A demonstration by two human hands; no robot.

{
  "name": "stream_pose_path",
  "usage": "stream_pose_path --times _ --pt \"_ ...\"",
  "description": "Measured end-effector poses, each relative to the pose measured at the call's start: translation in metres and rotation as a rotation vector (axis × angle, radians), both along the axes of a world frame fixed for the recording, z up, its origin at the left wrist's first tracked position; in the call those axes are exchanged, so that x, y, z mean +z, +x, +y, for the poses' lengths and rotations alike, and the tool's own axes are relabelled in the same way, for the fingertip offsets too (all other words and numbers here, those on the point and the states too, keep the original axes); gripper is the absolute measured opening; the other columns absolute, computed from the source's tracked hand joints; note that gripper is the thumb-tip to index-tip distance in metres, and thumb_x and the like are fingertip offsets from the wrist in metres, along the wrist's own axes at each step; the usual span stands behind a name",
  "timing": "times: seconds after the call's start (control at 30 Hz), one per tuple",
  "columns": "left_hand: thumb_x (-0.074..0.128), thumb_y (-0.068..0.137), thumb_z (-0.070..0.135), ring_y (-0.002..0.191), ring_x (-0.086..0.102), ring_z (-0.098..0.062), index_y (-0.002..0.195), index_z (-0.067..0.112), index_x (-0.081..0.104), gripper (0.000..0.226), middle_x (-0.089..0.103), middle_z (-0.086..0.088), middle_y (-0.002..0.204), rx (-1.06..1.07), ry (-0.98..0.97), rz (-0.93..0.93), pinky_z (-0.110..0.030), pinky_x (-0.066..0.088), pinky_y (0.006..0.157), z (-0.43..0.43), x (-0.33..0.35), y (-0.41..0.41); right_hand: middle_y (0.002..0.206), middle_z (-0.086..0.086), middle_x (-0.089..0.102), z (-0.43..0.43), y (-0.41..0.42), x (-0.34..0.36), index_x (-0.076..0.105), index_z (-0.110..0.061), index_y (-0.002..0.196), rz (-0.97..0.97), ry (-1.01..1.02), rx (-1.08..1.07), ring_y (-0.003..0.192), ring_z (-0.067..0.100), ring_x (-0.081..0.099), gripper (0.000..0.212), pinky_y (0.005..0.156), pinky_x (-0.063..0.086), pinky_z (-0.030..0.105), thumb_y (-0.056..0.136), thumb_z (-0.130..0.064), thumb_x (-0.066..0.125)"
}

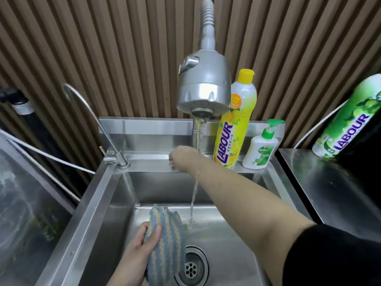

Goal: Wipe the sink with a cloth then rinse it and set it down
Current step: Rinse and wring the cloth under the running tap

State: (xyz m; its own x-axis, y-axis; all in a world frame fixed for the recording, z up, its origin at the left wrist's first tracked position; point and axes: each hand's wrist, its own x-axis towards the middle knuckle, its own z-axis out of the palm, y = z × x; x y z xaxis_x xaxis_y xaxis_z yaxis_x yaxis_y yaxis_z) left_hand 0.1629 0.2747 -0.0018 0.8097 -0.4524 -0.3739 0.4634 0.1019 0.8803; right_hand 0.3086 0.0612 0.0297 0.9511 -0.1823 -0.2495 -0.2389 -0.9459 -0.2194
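- Steel sink (99,203), shiny and wet, with the drain (191,269) at the bottom.
- Blue and yellow striped cloth (167,244) down in the sink, over the near side of the drain.
- Left hand (142,244) closed around the cloth, thumb on top.
- Right hand (179,159) up at the back ledge of the sink, behind the water; open or closed, cannot tell.
- Water (195,182) running from the big tap head (204,85), landing just beside the cloth, not on it.
- Best now: slide the cloth right under the water, squeeze and open a few times, then wring well.
- Soap bottles (235,124) close by the right arm, so easy to bump.
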Motion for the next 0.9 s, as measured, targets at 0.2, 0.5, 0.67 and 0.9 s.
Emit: stream_pose_path --times 0.2,0.5,0.67,0.9 --pt "0.075 0.071 0.040 0.085 0.069 -0.030 0.104 0.007 0.059 0.049 0.072 -0.018 0.093 -0.088 0.051 -0.031 -0.038 0.052 0.075 -0.010 -0.008 -0.002 0.112 0.012 0.065 -0.005 0.007 -0.007 0.062 -0.007 0.113 0.041 0.020 0.044 0.104 0.030 0.062 0.028 0.088 0.052 0.039 0.092 -0.017 0.047" --pt "0.055 0.089 0.037 0.087 0.069 -0.023 0.096 0.021 0.059 0.018 0.075 0.000 0.086 -0.126 0.156 0.063 -0.043 0.046 0.089 -0.022 -0.043 -0.008 0.105 0.006 0.064 -0.018 -0.144 -0.055 0.050 -0.024 0.124 -0.375 0.970 -0.464 0.065 0.016 0.057 0.028 0.058 0.045 0.020 0.097 -0.024 0.045" --pt "0.053 0.089 0.043 0.092 0.068 -0.022 0.107 0.017 0.058 0.032 0.073 -0.007 0.102 -0.149 0.200 0.215 -0.036 0.051 0.081 -0.040 -0.101 -0.005 0.101 0.007 0.060 0.025 -0.216 -0.148 0.044 -0.020 0.126 0.202 1.292 -0.823 0.082 0.018 0.059 0.050 0.074 0.045 0.031 0.096 -0.056 0.026" --pt "0.045 0.094 0.040 0.074 0.071 -0.011 0.113 0.013 0.058 0.035 0.071 -0.006 0.098 -0.166 0.164 0.310 -0.021 0.052 0.055 -0.044 -0.126 -0.004 0.079 0.001 0.066 0.044 -0.224 -0.168 0.062 -0.015 0.090 0.080 1.519 -0.869 0.070 0.014 0.061 0.037 0.060 0.049 0.024 0.096 -0.045 0.041"
